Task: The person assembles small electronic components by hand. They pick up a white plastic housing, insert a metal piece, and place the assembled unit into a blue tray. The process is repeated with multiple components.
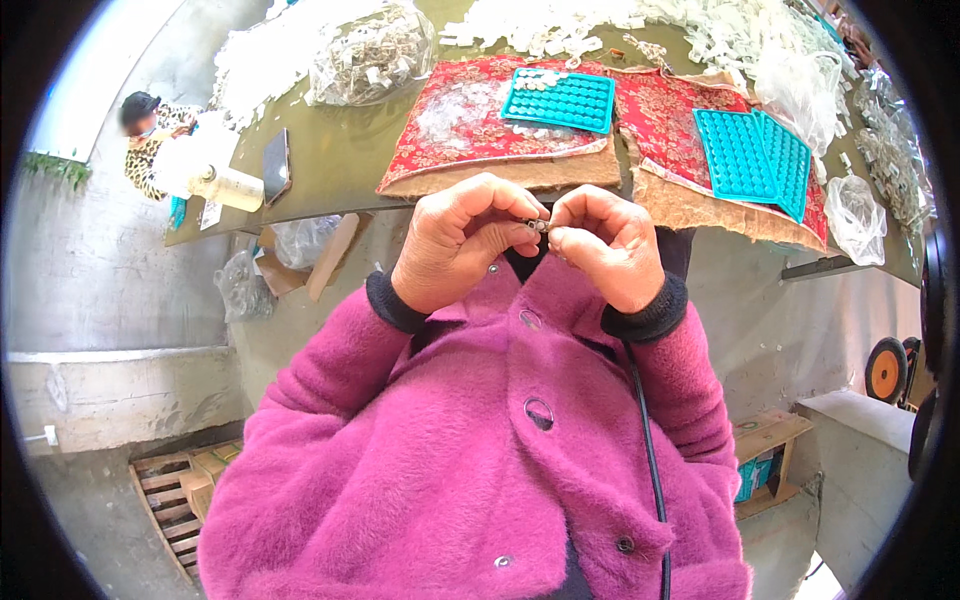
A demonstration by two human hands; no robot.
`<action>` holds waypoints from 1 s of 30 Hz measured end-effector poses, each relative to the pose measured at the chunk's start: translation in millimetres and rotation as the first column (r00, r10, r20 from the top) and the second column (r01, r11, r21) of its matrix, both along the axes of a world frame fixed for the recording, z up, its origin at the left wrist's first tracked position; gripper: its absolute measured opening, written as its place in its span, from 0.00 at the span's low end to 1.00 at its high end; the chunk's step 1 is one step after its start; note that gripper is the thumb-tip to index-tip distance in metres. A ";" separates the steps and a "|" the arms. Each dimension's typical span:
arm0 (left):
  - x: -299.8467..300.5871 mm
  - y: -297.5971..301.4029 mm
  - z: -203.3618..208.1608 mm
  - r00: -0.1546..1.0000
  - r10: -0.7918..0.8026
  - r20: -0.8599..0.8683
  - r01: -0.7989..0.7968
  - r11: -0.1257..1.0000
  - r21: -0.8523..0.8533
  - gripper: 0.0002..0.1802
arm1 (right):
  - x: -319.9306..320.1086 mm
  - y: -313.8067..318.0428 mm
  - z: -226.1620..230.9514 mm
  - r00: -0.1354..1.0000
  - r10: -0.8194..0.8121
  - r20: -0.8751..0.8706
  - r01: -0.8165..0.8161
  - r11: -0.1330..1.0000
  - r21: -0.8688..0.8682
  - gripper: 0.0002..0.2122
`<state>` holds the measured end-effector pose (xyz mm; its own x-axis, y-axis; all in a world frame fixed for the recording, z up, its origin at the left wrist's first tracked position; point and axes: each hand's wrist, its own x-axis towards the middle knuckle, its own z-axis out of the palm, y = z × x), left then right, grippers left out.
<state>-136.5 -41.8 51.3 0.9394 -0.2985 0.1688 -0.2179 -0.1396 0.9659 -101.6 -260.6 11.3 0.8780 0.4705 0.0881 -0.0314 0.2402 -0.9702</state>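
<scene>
My left hand [462,240] and my right hand [610,243] meet in front of my chest, just off the table's near edge. Thumb and fingertips of both pinch a small metallic-looking part [539,226] between them; its exact kind is too small to make out. Beyond the hands lies a red patterned cloth pad [450,130] with a worn whitish patch. On it rests a teal tray [560,103] of round cells, with several pale pieces at its upper left corner. Two more teal trays [735,155] overlap on a second red pad [660,105] to the right.
Heaps of white pieces [730,30] cover the table's far side. A clear bag of small parts [370,55] sits at the far left, near a phone-like dark slab [277,167] and a cream cylinder [232,188]. Another person [150,145] is at the left end. A cable [650,460] hangs down my coat.
</scene>
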 end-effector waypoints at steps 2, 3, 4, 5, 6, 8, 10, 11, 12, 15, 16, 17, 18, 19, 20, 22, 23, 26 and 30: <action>-2.7 -3.2 2.0 1.000 -0.005 -0.019 0.004 1.000 -0.013 0.11 | -1.4 -7.2 -1.6 0.998 0.009 -0.066 -0.007 0.999 0.033 0.03; -3.7 -5.0 2.4 1.000 -0.005 -0.023 0.005 1.000 -0.025 0.11 | -1.8 -9.8 -2.7 0.997 0.025 -0.072 -0.021 0.999 0.049 0.04; -4.4 -6.9 2.5 1.000 -0.011 -0.020 0.010 0.999 -0.036 0.11 | -1.8 -12.1 -4.1 0.996 0.042 -0.078 -0.037 0.997 0.064 0.04; -5.0 -8.9 2.2 1.000 0.004 -0.002 -0.004 1.000 -0.011 0.11 | -1.9 -13.8 -5.7 0.995 0.059 -0.085 -0.051 0.994 0.094 0.05; -5.4 -10.7 1.1 1.000 0.013 0.022 -0.014 1.000 0.015 0.12 | -2.8 -13.5 -7.9 0.994 0.061 -0.089 -0.050 0.991 0.126 0.05; -7.3 -13.8 -3.7 0.995 0.040 0.095 -0.046 0.997 0.062 0.12 | -3.9 -9.2 -12.7 0.993 0.073 -0.094 -0.051 0.975 0.216 0.06; -8.6 -12.1 -12.1 0.979 0.063 0.194 -0.086 0.990 0.110 0.13 | -2.0 -4.8 -16.9 0.994 0.091 -0.059 -0.074 0.966 0.246 0.07; -7.8 -7.2 -16.9 0.970 0.145 0.195 -0.165 0.982 0.091 0.13 | 0.1 -2.4 -18.4 0.996 0.078 -0.041 -0.065 0.968 0.244 0.07; -5.7 1.5 -21.2 0.957 0.217 0.192 -0.235 0.969 0.079 0.12 | 3.2 0.1 -19.6 0.999 0.041 -0.022 -0.035 0.973 0.226 0.07; 12.4 34.0 -42.2 0.676 0.537 0.504 -0.696 0.691 0.197 0.10 | 16.4 6.5 -21.8 0.997 -0.073 0.032 0.066 0.979 0.192 0.07; 17.7 44.5 -51.7 0.607 0.622 0.495 -0.779 0.590 0.213 0.09 | 23.3 8.1 -22.3 0.993 -0.102 0.056 0.090 0.979 0.185 0.07; 22.9 52.7 -62.2 0.552 0.611 0.567 -0.818 0.528 0.227 0.08 | 29.3 9.1 -23.0 0.989 -0.145 0.041 0.137 0.980 0.144 0.07; 26.9 58.8 -72.9 0.514 0.547 0.660 -0.828 0.518 0.215 0.08 | 34.3 10.6 -24.1 0.979 -0.189 0.079 0.172 0.967 0.189 0.06; 31.0 63.3 -82.6 0.502 0.547 0.669 -0.847 0.465 0.256 0.08 | 39.2 8.5 -25.0 0.975 -0.206 0.082 0.192 0.970 0.147 0.06; 36.4 66.0 -90.8 0.478 0.512 0.714 -0.848 0.480 0.224 0.08 | 44.2 9.0 -26.1 0.964 -0.243 0.107 0.224 0.961 0.163 0.06; 43.1 67.0 -102.4 0.458 0.515 0.725 -0.858 0.471 0.207 0.10 | 54.1 8.5 -27.6 0.944 -0.298 0.141 0.266 0.942 0.205 0.06; 45.0 67.8 -104.5 0.454 0.537 0.711 -0.867 0.451 0.213 0.11 | 57.0 8.0 -28.7 0.945 -0.306 0.116 0.266 0.924 0.273 0.06; 46.0 68.7 -104.2 0.446 0.484 0.753 -0.868 0.440 0.231 0.10 | 66.8 5.3 -30.6 0.954 -0.297 0.036 0.277 0.923 0.267 0.04; 50.4 70.4 -103.7 0.424 0.468 0.775 -0.884 0.399 0.243 0.10 | 74.3 0.5 -35.0 0.971 -0.238 0.002 0.231 0.944 0.235 0.05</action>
<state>-86.0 28.6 -52.4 0.6296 0.1873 0.7540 -0.1579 -0.9194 0.3602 -27.3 -260.1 -23.7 0.9563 0.2151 0.1983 0.0814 0.4553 -0.8866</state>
